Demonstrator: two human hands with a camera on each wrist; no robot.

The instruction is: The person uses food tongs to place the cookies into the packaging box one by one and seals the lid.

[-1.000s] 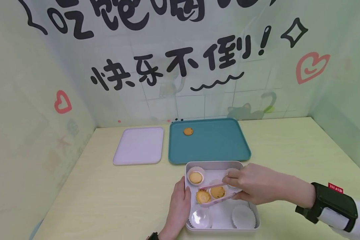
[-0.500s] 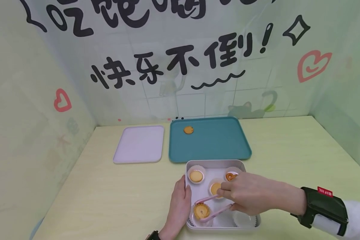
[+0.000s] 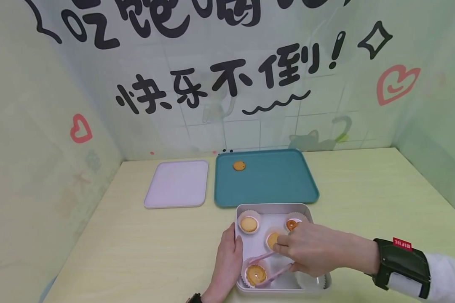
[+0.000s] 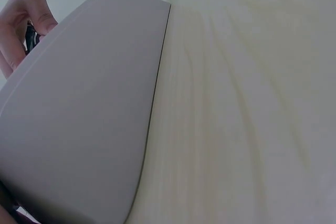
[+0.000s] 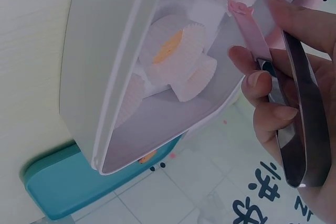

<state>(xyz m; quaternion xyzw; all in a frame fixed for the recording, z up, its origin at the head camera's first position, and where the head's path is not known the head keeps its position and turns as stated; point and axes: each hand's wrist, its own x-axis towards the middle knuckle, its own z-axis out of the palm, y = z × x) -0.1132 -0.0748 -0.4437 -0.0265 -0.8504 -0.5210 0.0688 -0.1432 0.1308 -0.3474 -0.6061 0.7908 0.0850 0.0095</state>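
My right hand [image 3: 311, 248] holds food tongs [image 5: 302, 103] with metal handles and pink tips. The pink arms stand apart around a small round tart [image 3: 256, 275], which sits in a paper cup in the near-left corner of the pale metal box [image 3: 284, 290]. My left hand [image 3: 227, 261] rests along the box's left outer wall, its fingers mostly straight. Other paper cups hold a plain round biscuit [image 3: 248, 224] at the far left, a ring-shaped pretzel-like biscuit [image 3: 291, 225] at the far right, and a round biscuit [image 3: 271, 240] in the middle, partly hidden by my right hand.
One paper cup [image 3: 309, 281] lies in the near-right corner, partly covered by my right hand. Behind the box stands a teal tray [image 3: 269, 181] with one biscuit [image 3: 239, 166] on it. A lilac tray [image 3: 176, 185] lies left of that. Walls enclose the table.
My right hand has carried the tart in the tongs from the box's left middle toward the near-left paper cup, where it now sits lower. The tongs' arms have spread slightly. My left hand stays put.
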